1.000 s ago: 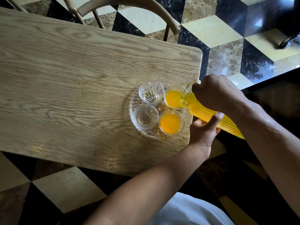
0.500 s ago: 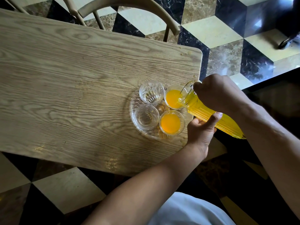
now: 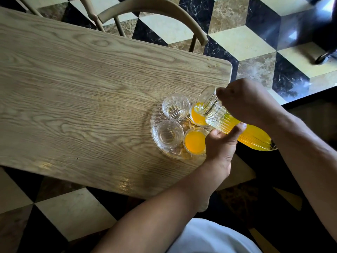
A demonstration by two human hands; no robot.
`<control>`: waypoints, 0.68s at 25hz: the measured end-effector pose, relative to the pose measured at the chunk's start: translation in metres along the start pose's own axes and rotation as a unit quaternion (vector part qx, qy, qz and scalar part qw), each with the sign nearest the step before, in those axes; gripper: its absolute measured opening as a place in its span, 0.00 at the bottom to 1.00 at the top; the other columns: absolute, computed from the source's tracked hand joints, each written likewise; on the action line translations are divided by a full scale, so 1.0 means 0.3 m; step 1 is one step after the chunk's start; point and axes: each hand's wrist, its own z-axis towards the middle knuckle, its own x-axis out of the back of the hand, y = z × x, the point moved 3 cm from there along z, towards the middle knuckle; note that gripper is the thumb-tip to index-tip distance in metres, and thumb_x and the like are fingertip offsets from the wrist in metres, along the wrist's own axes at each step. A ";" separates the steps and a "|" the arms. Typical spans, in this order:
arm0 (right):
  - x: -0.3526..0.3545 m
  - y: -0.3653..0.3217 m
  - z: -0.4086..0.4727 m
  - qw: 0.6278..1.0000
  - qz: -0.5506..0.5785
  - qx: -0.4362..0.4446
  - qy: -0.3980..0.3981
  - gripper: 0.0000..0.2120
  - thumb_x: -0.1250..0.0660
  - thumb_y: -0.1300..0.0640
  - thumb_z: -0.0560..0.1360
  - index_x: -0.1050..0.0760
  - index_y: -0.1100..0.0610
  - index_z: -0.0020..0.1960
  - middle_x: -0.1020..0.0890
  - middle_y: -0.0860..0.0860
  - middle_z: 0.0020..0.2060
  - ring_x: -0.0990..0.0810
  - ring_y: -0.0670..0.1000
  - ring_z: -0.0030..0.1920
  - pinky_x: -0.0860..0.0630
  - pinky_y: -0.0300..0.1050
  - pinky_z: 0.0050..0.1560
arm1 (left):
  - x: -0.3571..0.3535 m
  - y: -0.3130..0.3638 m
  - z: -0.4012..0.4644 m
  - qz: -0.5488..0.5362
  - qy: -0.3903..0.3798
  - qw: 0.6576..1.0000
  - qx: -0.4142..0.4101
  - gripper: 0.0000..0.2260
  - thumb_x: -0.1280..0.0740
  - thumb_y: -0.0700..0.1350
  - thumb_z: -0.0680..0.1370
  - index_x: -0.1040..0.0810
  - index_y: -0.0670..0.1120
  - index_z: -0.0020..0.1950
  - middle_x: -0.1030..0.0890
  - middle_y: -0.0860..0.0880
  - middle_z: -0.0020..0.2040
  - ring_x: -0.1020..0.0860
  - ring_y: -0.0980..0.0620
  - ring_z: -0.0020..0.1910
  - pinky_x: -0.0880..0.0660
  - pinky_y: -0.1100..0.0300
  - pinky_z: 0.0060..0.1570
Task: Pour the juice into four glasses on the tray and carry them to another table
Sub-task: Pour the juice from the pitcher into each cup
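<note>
A round clear glass tray (image 3: 155, 114) sits near the right end of the wooden table (image 3: 91, 88). It carries several small glasses. The near right glass (image 3: 194, 141) and the far right glass (image 3: 197, 116) hold orange juice. The far left glass (image 3: 176, 106) and the near left glass (image 3: 169, 133) hold none. A ribbed glass jug of juice (image 3: 237, 128) lies tilted, its mouth over the far right glass. My right hand (image 3: 249, 101) grips the jug near its neck from above. My left hand (image 3: 221, 145) holds it from below.
A wooden chair (image 3: 151, 8) stands at the table's far side. The table's right edge and rounded corner (image 3: 228, 66) lie just beyond the tray. Around the table is a chequered stone floor (image 3: 255, 42). A dark object (image 3: 326, 24) stands at the top right.
The jug's mouth has tipped back up and no stream runs from it now. The far right glass holds more juice than before.
</note>
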 end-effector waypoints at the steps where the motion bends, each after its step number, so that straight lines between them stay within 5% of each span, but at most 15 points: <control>1: -0.002 -0.012 0.007 1.000 -0.004 0.001 0.000 0.23 0.40 0.49 0.79 0.30 0.65 0.34 0.27 0.60 0.26 0.29 0.63 0.30 0.34 0.44 0.29 | 0.002 0.005 0.002 -0.007 0.002 1.000 -0.002 0.32 0.19 0.59 0.54 0.29 0.44 0.46 0.29 0.45 0.42 0.31 0.50 0.49 0.28 0.49 0.53; 7: -0.016 -0.075 0.054 0.999 -0.024 0.029 -0.022 0.22 0.40 0.48 0.79 0.24 0.65 0.37 0.20 0.63 0.33 0.22 0.65 0.35 0.30 0.47 0.31 | 0.012 0.045 0.007 -0.052 0.014 0.998 0.012 0.29 0.19 0.58 0.54 0.35 0.49 0.37 0.33 0.58 0.25 0.33 0.55 0.33 0.25 0.50 0.49; 14: -0.032 -0.139 0.098 0.996 -0.075 0.038 -0.037 0.23 0.40 0.47 0.80 0.26 0.64 0.35 0.25 0.59 0.28 0.31 0.56 0.27 0.35 0.41 0.28 | 0.014 0.079 0.009 -0.088 0.036 0.995 0.037 0.29 0.19 0.59 0.54 0.33 0.49 0.38 0.31 0.57 0.26 0.31 0.53 0.36 0.19 0.52 0.51; 17: -0.044 -0.154 0.117 0.995 -0.089 0.031 -0.039 0.23 0.41 0.47 0.79 0.27 0.63 0.35 0.26 0.59 0.28 0.30 0.57 0.28 0.35 0.41 0.29 | 0.017 0.085 0.011 -0.092 0.037 0.994 0.048 0.24 0.17 0.54 0.64 0.30 0.47 0.41 0.29 0.52 0.34 0.29 0.51 0.40 0.17 0.50 0.55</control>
